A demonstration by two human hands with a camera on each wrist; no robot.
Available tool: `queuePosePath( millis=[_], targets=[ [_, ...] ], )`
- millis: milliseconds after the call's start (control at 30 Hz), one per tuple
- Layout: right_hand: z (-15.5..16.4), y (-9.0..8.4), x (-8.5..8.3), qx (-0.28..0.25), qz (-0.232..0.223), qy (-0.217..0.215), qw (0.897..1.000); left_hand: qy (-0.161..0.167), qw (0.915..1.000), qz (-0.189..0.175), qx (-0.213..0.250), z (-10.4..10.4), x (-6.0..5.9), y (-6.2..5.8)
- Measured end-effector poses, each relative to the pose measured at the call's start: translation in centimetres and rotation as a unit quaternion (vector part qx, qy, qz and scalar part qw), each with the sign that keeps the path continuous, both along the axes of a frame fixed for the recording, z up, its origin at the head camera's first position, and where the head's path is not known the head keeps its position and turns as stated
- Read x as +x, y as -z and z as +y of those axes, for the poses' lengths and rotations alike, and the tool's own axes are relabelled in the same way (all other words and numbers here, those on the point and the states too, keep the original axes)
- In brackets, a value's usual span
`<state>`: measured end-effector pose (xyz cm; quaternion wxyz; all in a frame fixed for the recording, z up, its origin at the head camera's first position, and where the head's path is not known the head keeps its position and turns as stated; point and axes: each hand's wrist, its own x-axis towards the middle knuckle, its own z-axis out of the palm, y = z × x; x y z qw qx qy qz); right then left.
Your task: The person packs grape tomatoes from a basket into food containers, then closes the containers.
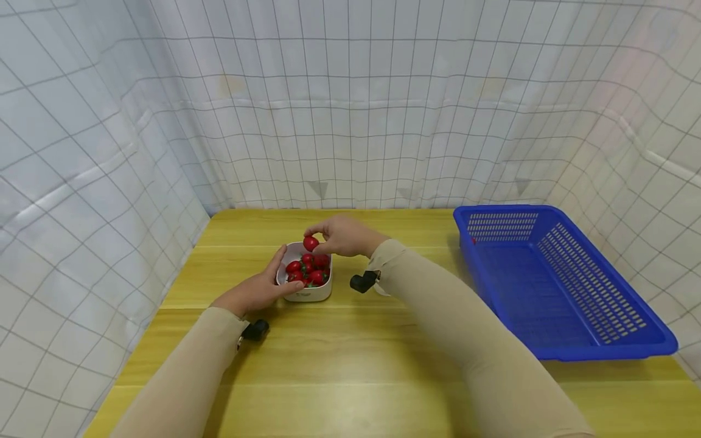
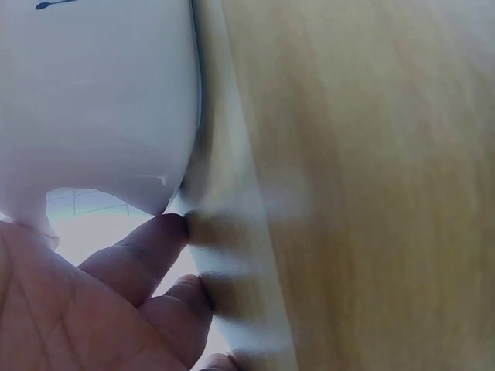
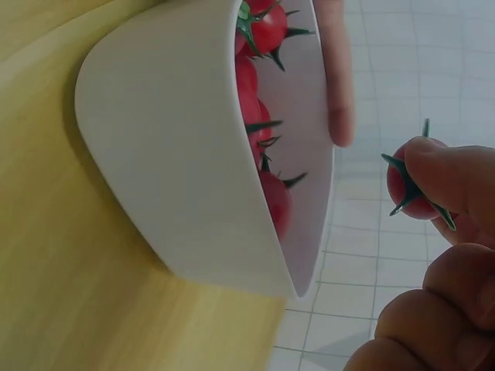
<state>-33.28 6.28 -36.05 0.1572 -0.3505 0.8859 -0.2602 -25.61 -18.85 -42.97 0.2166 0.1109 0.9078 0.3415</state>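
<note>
A white square bowl [image 1: 306, 294] holds several cherry tomatoes [image 1: 306, 266], red with green stems. My left hand [image 1: 260, 289] grips the bowl at its left side, with the thumb across the near rim and the index finger along the far left edge. In the left wrist view, fingertips [image 2: 174, 228] come up against the bowl's lower corner by the table. Just above the bowl's far rim, my right hand [image 1: 346, 236] pinches one cherry tomato [image 3: 402, 189] between thumb and index finger, its green stem showing.
A blue plastic basket [image 1: 493, 298] with slotted sides stands on the right of the wooden table [image 1: 306, 377]. A small red spot shows at its left wall. Some small white thing [image 1: 381, 291] is mostly hidden under my right wrist. White gridded curtains [image 1: 350, 121] enclose the table.
</note>
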Motion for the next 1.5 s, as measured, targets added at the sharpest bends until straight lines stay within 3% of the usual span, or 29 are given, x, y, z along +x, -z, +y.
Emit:
queuePosePath(
  millis=[233,733,1133,1300,1500],
  targets=[
    [-1.5,0.7,-0.1,0.000,0.008,0.003,1.000,-0.003,1.0000,-0.003,0.009,0.0,0.1,-0.1],
    [-2.0,0.5,0.4,-0.025,-0.027,0.006,0.999,-0.001,1.0000,-0.002,0.000,0.2,0.0,-0.2],
    [-2.0,0.3,0.5,-0.004,-0.016,-0.006,1.000,0.005,1.0000,-0.001,-0.005,0.5,-0.1,-0.1],
    [-1.0,-1.3,0.6,-0.020,-0.023,0.008,0.999,0.005,1.0000,-0.002,-0.007,0.5,-0.1,-0.1],
    [3.3,-5.3,0.2,-0.053,0.027,0.063,0.996,-0.002,1.0000,0.001,-0.007,0.3,0.1,-0.2]
  ],
)
